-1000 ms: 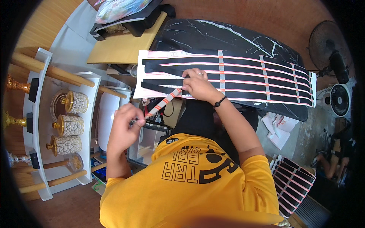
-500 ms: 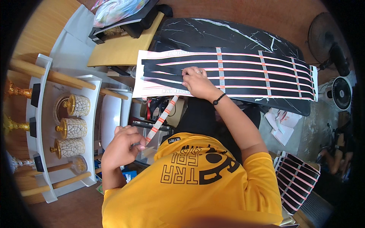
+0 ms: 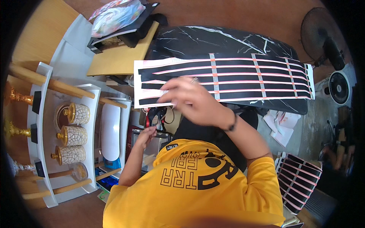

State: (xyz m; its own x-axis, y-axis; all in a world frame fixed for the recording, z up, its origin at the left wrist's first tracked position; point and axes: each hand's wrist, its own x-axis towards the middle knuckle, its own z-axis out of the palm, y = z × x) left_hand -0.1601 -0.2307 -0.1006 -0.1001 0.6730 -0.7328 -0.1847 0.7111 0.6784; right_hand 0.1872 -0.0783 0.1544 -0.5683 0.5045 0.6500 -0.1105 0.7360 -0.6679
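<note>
A long white sheet with black bands, thin pink-orange lines and grey cross strips lies on the black marbled table. My right hand hovers over its near left part, fingers bent and apart, slightly blurred, with nothing visible in them. Lower and to the left, off the table, my left hand is closed in a pinch. A small pale bit seems to show just above its fingertips, but I cannot make out what it is.
The black marbled table extends beyond the sheet. At left is a white shelf with gold-lidded jars. A standing fan is at far right, with papers on the floor and another black-banded sheet at lower right.
The grey-and-orange strip my left hand was pulling from the sheet's near edge no longer shows stretched out. That hand moved right and up; my right hand lifted off the sheet, toward me.
</note>
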